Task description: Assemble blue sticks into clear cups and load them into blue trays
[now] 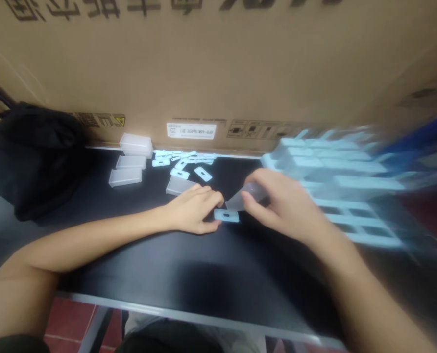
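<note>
Near the middle of the black table, my left hand [194, 210] pinches one end of a flat light-blue plate [226, 215] with a small hole in its centre. My right hand [277, 201] is closed round a translucent plastic box [246, 196], tilted with its lower end close to the plate. Whether box and plate touch, I cannot tell. Another translucent box [180, 185] lies just behind my left hand. Farther back is a loose pile of similar light-blue plates [185, 159], with a single plate [203, 173] lying apart at its front.
Several translucent boxes [126, 176] rest at the back left, beside a black bag [38, 157]. At the right are stacked light-blue trays [358, 220], blurred. A large cardboard carton [211, 68] walls off the back. The table's front edge [167, 311] runs near my body.
</note>
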Demonstrator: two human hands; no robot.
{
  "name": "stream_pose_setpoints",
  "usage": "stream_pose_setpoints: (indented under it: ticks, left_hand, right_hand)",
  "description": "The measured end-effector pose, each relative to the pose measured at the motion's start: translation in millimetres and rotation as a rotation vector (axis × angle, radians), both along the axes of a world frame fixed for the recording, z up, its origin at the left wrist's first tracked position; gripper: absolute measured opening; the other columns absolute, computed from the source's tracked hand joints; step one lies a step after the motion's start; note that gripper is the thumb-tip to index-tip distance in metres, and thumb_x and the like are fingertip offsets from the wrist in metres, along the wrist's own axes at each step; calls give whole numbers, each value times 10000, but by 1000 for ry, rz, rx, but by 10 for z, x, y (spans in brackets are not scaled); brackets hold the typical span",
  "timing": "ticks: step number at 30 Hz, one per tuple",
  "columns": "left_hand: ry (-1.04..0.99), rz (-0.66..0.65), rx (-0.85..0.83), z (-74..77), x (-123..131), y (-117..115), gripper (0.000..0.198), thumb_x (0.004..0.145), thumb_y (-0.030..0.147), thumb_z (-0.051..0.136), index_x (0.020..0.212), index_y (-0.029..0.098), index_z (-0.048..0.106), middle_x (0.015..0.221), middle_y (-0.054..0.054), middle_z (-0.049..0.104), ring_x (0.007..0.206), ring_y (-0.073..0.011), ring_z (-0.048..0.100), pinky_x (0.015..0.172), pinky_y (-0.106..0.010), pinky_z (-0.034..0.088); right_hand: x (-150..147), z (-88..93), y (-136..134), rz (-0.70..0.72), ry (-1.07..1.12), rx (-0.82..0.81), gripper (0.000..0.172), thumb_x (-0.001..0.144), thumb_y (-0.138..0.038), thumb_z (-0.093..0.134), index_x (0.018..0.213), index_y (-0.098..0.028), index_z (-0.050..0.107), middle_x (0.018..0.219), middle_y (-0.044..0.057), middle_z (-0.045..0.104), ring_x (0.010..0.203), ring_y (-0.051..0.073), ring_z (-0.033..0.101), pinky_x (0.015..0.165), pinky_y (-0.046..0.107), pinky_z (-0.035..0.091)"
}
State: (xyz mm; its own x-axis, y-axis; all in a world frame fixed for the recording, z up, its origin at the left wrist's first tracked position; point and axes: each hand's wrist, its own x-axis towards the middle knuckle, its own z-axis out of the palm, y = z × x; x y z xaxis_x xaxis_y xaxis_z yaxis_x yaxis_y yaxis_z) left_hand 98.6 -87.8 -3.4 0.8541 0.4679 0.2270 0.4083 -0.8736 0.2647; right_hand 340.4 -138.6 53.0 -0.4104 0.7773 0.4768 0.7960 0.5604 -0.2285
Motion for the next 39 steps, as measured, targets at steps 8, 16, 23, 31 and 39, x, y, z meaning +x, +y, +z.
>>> stream_pose_setpoints:
  ticks: [8, 16, 23, 31, 39]
  left_hand:
    - [-54, 23, 30, -50, 12, 28, 271, 935, 416, 649, 1056, 211, 518, 1003, -51, 709, 962, -251, 681, 889, -402, 443]
    - [-55, 41, 20, -75, 17, 38, 281, 920, 420, 655, 1038, 214, 504, 979, -53, 693, 925, -251, 670, 881, -398, 442]
    - [-71, 40, -13, -64, 20, 43, 274, 915, 431, 645, 1006, 224, 491, 929, -27, 666, 894, -236, 657, 871, -386, 446]
    - [-83, 5, -17, -78, 32, 71, 301, 909, 436, 677, 1015, 217, 499, 915, -34, 666, 889, -242, 657, 881, -388, 462]
    - [-13, -83, 127, 92, -29, 136, 286, 929, 477, 658, 975, 211, 560, 891, -51, 685, 850, -235, 651, 820, -379, 470]
  right_hand:
    - [-145, -156, 7, 112, -87, 12, 153, 1030, -330, 523, 913, -232, 509, 837, 24, 643, 727, 183, 605, 660, 303, 420]
    - [-202, -197, -1, 38, -180, -6, 179, 1022, -363, 542, 908, -240, 478, 823, 9, 641, 661, 175, 586, 600, 297, 348]
    - [-183, -43, -94, -17, -326, -220, 217, 946, -288, 652, 930, -255, 438, 838, -5, 672, 687, 198, 655, 586, 292, 303]
    - [-290, -3, -143, -76, -417, -313, 217, 933, -224, 660, 973, -258, 449, 929, 23, 719, 807, 241, 726, 597, 290, 312]
    - [-296, -10, -126, -153, -381, -477, 285, 901, -186, 685, 1054, -261, 456, 932, 26, 725, 788, 236, 708, 589, 284, 306]
